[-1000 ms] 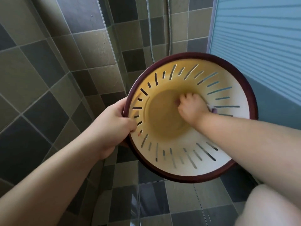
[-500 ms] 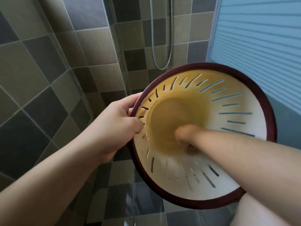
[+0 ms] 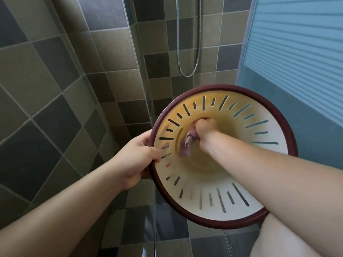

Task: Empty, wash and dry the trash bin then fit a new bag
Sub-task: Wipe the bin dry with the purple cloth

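**Cloth inside the slotted bin**

The left hand (image 3: 136, 160) grips the dark red rim of the round plastic trash bin (image 3: 274, 184), held tilted in a tiled shower corner. Deep inside its smooth cream, slot-pierced wall, the right hand (image 3: 205, 129) clutches a crumpled purple cloth (image 3: 187, 145) against the yellowish base.

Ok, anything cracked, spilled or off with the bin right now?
Nothing stands out. The bin looks intact, left hand gripping its rim, right hand wiping inside with a cloth. The base is yellowish, cause unclear.
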